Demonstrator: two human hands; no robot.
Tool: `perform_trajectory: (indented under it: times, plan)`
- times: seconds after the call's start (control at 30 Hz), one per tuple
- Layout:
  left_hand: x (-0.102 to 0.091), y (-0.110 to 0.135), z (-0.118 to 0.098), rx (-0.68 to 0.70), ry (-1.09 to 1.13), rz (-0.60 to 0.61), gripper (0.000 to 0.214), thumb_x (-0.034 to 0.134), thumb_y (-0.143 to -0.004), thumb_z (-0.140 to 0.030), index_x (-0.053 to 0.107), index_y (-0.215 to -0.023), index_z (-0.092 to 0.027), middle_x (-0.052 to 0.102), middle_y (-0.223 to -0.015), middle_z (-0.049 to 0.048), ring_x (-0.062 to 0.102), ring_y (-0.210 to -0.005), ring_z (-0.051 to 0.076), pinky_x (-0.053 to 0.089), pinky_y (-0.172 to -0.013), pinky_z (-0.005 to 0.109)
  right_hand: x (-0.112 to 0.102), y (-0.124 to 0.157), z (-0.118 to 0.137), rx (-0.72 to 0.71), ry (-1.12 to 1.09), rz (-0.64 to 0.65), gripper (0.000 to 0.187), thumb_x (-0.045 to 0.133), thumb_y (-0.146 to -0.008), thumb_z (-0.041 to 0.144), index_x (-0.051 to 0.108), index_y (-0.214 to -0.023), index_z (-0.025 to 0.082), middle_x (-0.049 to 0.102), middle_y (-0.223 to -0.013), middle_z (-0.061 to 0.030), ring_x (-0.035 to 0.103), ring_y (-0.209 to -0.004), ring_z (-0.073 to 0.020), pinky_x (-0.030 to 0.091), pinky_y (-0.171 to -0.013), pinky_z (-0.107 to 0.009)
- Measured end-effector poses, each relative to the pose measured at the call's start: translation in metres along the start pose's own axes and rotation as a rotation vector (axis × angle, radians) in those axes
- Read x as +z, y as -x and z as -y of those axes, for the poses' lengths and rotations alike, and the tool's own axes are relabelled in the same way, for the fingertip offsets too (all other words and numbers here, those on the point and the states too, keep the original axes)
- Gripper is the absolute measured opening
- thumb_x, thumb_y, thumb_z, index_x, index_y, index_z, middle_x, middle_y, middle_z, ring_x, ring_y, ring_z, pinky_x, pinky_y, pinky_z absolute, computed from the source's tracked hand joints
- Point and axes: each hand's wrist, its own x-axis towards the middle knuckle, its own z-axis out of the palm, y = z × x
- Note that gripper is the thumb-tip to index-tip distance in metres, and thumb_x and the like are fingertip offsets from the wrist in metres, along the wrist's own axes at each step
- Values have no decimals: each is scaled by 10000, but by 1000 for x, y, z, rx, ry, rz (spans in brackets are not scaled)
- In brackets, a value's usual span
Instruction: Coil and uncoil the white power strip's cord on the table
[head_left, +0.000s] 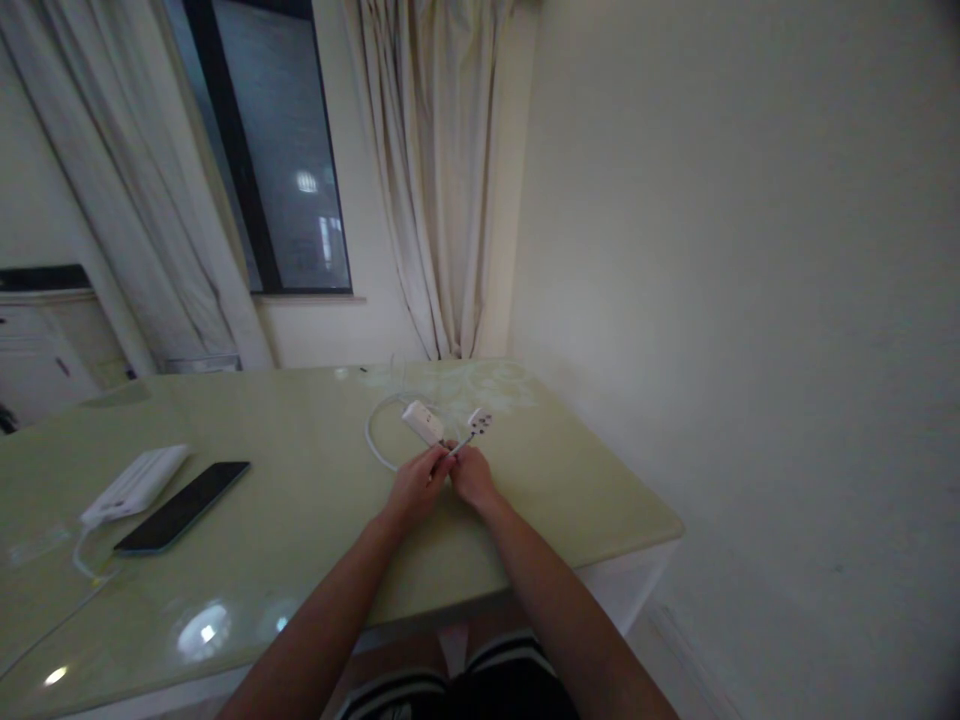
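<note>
tabletop (300, 430): cord (460, 446) seemingly between hands (415, 487)

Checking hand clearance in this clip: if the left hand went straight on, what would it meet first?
Probably the right hand, close ahead; the white plug seems to lie farther along that line, though depth is unclear.
</note>
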Motion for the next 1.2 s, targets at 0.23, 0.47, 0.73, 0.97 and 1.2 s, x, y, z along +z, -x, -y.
perform_trajectory:
  times: [0.23, 0.47, 0.73, 0.97, 1.2]
  plan:
    - [-4, -2, -4, -60, -90, -81, 314, 487, -967, -497, 691, -954, -258, 748, -835, 55, 688, -781, 226, 471, -728, 305, 3, -1, 5, -95, -339, -11, 52, 536, -807, 200, 571, -774, 220, 596, -670, 19, 541, -643, -155, 409, -615, -241]
    - [-6, -3, 0, -35, -97, -152, 320, 401, -1004, -414, 678, -1006, -255, 762, -937, 70, 694, -833, 234, 474, -780, 324, 7, -7, 10, -91, -719, -23, 256, 593, -714, 228, 558, -968, 236, 550, -708, 54, 482, -623, -130, 391, -567, -217]
    - [-10, -5, 15, -32, -78, -88, 425, 372, -1011, -431, 705, -885, -198, 753, -873, 91, 695, -801, 217, 514, -763, 316, 7, -2, 17, -17, -1026, 121, 254, 664, -790, 404, 642, -975, 232, 639, -838, 12, 564, -755, -137, 418, -618, -218]
    - [-2, -4, 20, 10, -68, -155, 364, 457, -976, -465, 707, -1096, -230, 743, -1127, 90, 659, -1108, 271, 456, -1038, 447, 11, -9, 12, -84, -1071, 81, 367, 731, -759, 545, 669, -730, 185, 721, -943, -54, 631, -856, -179, 471, -766, -289]
    - [-3, -3, 15, -75, 156, -286, 448, 500, -942, -571, 644, -1185, -223, 694, -961, 60, 657, -947, 231, 475, -968, 436, 9, -10, 10, 0, -906, 59, 433, 654, -812, 620, 660, -965, 215, 714, -905, -24, 624, -695, -141, 443, -606, -234]
